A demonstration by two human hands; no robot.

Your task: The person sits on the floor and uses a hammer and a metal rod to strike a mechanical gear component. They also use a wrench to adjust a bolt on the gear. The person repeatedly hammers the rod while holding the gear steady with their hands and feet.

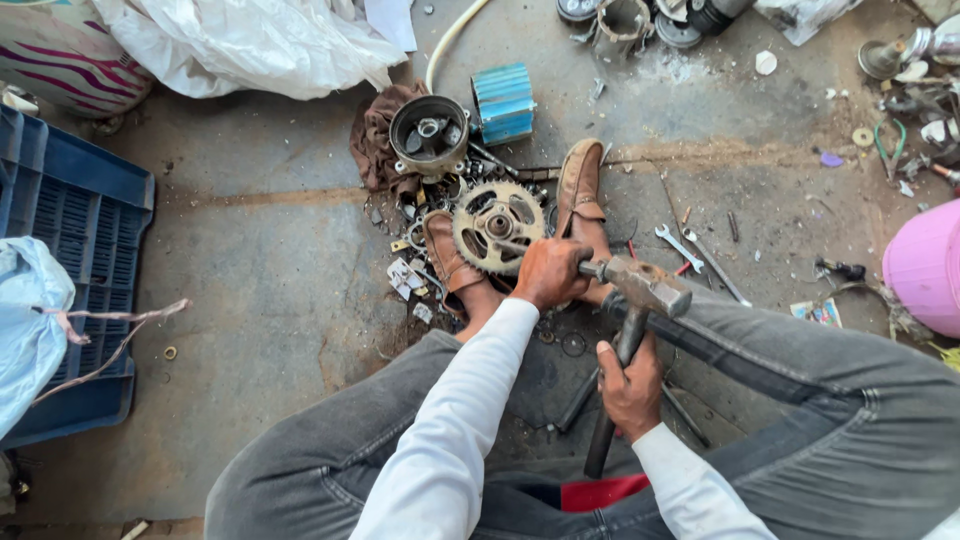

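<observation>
I sit on the floor with a toothed metal sprocket (pixel 497 226) wedged between my two brown shoes (pixel 578 190). My left hand (pixel 549 272) is closed around a thin metal rod, a punch, whose tip points at the sprocket's hub. My right hand (pixel 630 388) grips the dark handle of a hammer (pixel 645 287). The hammer's steel head sits just right of my left hand, close to the rod's back end. White sleeves and grey trousers fill the lower part of the head view.
A round metal housing (pixel 429 135) on a brown rag and a blue ribbed block (pixel 503 102) lie beyond the sprocket. Wrenches (pixel 700 255) lie to the right, a pink bucket (pixel 925 265) at the right edge, a blue crate (pixel 75 230) at the left, small parts around my feet.
</observation>
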